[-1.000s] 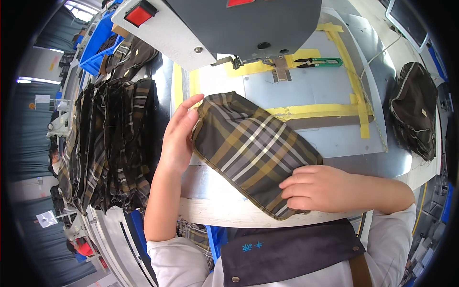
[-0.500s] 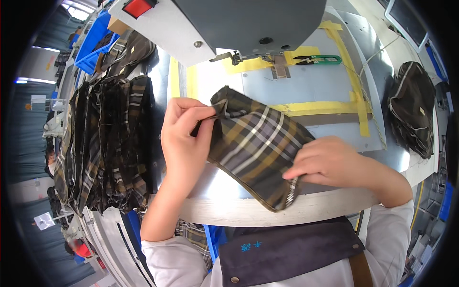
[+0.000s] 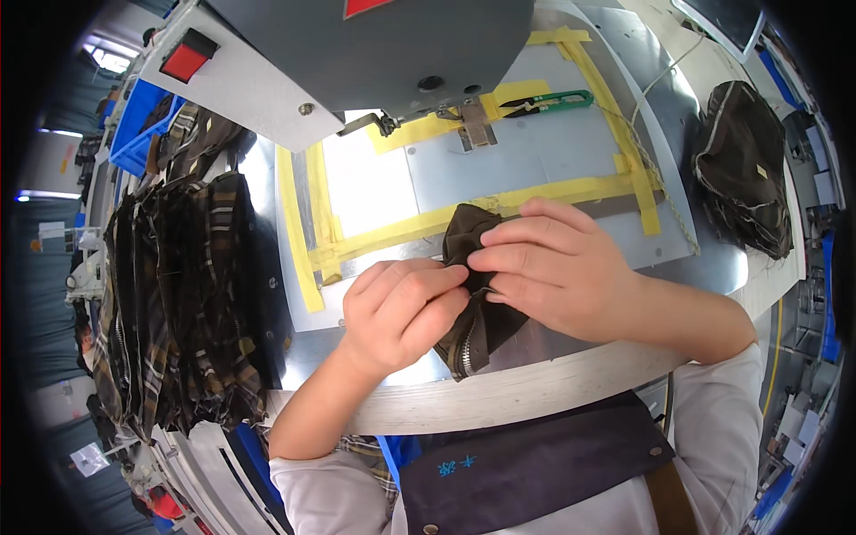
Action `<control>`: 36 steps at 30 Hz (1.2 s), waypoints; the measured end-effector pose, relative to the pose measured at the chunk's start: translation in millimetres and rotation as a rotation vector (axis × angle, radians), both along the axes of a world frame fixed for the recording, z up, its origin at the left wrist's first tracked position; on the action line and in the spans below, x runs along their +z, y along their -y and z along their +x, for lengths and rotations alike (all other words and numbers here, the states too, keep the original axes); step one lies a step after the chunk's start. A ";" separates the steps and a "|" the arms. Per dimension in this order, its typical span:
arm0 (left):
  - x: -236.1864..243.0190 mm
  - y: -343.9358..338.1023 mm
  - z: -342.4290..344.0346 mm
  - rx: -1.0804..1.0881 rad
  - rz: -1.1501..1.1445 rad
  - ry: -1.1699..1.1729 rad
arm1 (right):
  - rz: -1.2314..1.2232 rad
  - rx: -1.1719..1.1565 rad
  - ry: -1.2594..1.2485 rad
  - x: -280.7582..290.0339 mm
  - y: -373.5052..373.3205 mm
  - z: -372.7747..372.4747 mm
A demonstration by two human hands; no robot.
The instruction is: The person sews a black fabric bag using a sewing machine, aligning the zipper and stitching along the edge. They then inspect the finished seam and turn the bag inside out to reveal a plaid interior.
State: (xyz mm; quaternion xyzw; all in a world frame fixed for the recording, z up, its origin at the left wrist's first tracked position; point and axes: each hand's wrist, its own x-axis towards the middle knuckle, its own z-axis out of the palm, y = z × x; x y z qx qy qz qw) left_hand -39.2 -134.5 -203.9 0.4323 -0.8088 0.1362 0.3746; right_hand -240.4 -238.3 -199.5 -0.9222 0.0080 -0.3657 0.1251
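Near the table's front edge I hold a dark brown zippered fabric pouch (image 3: 497, 330) between both hands, bunched up, with its metal zipper teeth showing at the lower end. My left hand (image 3: 399, 312) pinches the cloth at its left side, fingertips closed on it. From the other side my right hand (image 3: 562, 272) grips the upper part, thumb and fingers pressed on the fabric. The two hands' fingertips almost meet at the middle of the pouch. Part of the cloth is hidden behind my right fingers.
Ahead is a sewing machine head (image 3: 419, 53) over a plate edged with yellow tape (image 3: 499, 201). Green-handled thread snips (image 3: 557, 101) lie beside its needle area. A stack of plaid pieces (image 3: 178, 312) hangs at left, below a blue bin (image 3: 134, 134). Dark pouches (image 3: 744, 169) lie at right.
The pouch has gone from spread out with its plaid side up to bunched, with plain brown cloth showing. My right hand has moved up and left, close to my left hand; the view has shifted.
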 end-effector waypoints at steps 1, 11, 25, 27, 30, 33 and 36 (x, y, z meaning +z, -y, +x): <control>-2.8 -0.4 0.1 -0.001 0.010 -0.022 | -0.041 -0.003 0.016 -3.0 0.0 0.8; 18.7 -40.6 -14.9 0.098 1.118 -0.964 | -0.289 -0.043 0.121 -5.1 8.8 -3.6; -2.7 -13.4 -27.0 0.012 0.992 -1.406 | -0.001 -0.028 0.050 1.2 9.6 -7.1; -4.4 -13.5 -29.7 0.046 0.922 -1.448 | 0.120 -0.041 0.052 2.1 6.4 -7.9; -11.8 -12.9 -26.9 0.024 0.873 -1.425 | 0.186 -0.026 0.107 -3.7 2.2 -6.8; -12.7 -12.3 -28.0 0.000 0.870 -1.452 | 0.312 0.014 0.005 3.4 3.6 -6.3; -13.7 -16.1 -31.4 -0.043 0.846 -1.464 | 0.401 -0.044 -0.148 5.8 5.9 -6.5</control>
